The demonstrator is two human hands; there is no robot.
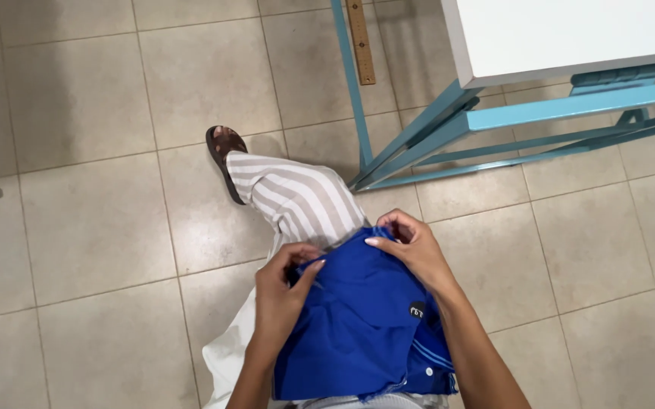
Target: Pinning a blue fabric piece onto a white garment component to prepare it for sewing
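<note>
Blue garment (365, 326) | both hands pinch top edge | tiled floor (77, 227) left

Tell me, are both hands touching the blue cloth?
Touching. The head view shows the left hand pinching the top edge of the blue cloth, and the right hand has its fingers pressed down on the same edge.

Two bare forearms reaching down and inward from the bottom edge, left hand (286, 282) curled with fingers pinched together at thumb and forefinger, right hand (411, 246) arched, fingertips bent downward, thumb extended toward the left, wrists close, hands just apart
</note>
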